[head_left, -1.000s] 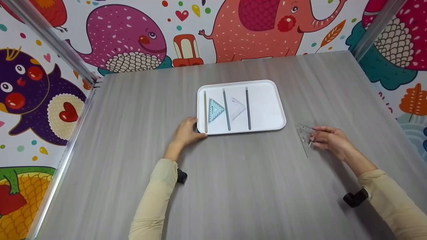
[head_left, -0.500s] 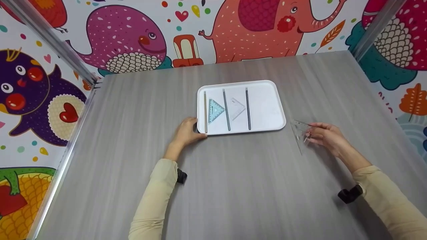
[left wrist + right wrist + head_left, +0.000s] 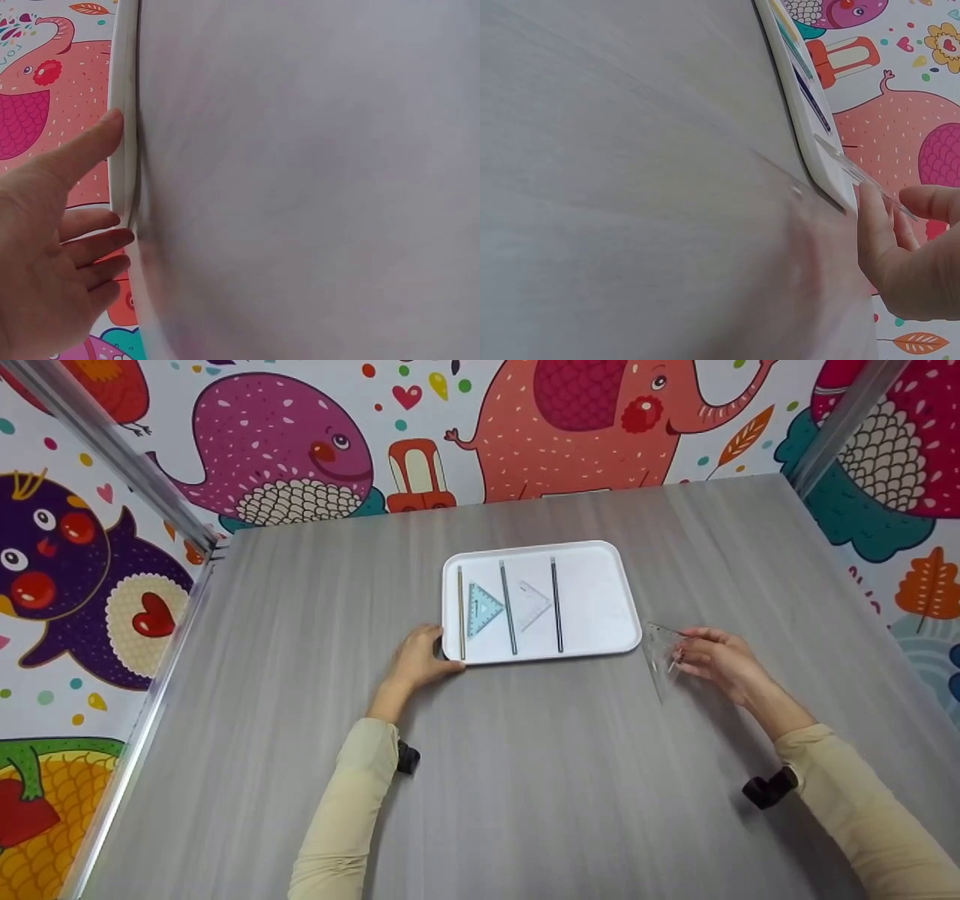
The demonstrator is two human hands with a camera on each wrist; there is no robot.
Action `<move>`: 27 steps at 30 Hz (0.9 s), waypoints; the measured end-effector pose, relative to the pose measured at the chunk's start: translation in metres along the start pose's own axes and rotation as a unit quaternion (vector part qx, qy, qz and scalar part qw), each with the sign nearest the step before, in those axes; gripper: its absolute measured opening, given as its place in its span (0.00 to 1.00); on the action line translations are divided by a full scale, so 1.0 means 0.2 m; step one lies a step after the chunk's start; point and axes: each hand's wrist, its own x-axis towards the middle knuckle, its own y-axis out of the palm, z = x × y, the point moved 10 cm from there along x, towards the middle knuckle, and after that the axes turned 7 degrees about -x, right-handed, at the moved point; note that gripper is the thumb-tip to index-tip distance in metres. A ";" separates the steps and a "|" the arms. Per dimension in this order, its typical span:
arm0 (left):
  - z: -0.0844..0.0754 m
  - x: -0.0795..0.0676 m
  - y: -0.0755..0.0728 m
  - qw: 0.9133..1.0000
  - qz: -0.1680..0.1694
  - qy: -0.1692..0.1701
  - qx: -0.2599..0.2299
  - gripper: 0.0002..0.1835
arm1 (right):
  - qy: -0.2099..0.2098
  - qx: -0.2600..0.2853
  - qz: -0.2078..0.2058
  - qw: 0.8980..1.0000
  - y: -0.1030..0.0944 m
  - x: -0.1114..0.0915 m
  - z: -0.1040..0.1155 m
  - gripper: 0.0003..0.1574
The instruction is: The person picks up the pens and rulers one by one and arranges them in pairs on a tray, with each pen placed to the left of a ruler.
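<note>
A white tray [image 3: 598, 607] lies on the table. My left hand [image 3: 418, 656] holds its near left corner, thumb at the front edge and fingers at the left side; in the left wrist view the thumb [image 3: 90, 150] meets the rim. My right hand [image 3: 721, 664] pinches a clear triangular set square [image 3: 658, 643] just off the tray's right edge. On the tray, from left to right, lie a gold pencil [image 3: 461, 615], a light blue set square [image 3: 484, 609], a dark pencil [image 3: 508, 607], another clear set square [image 3: 538, 604] and a black pencil [image 3: 556, 604].
The grey wood-grain table [image 3: 525, 772] extends around the tray. Printed cartoon walls [image 3: 585, 435] stand at the back and both sides, with metal posts [image 3: 127, 457] at the corners. A small black camera [image 3: 770, 789] sits at the right wrist.
My right hand has moved left and slightly away from me, carrying the clear set square close to the tray's right edge. My left hand and the tray have stayed in place.
</note>
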 end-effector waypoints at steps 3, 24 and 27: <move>0.00 -0.01 0.00 1.000 0.005 -0.009 0.010 0.35 | 0.001 0.002 -0.001 1.000 0.02 0.01 0.00 0.08; -0.02 -0.02 0.00 1.000 0.008 -0.014 0.014 0.36 | -0.007 0.032 -0.002 0.999 0.12 0.11 0.04 0.07; -0.02 -0.02 -0.01 1.000 0.007 -0.015 0.014 0.37 | -0.004 0.027 -0.006 1.000 0.13 0.13 0.05 0.07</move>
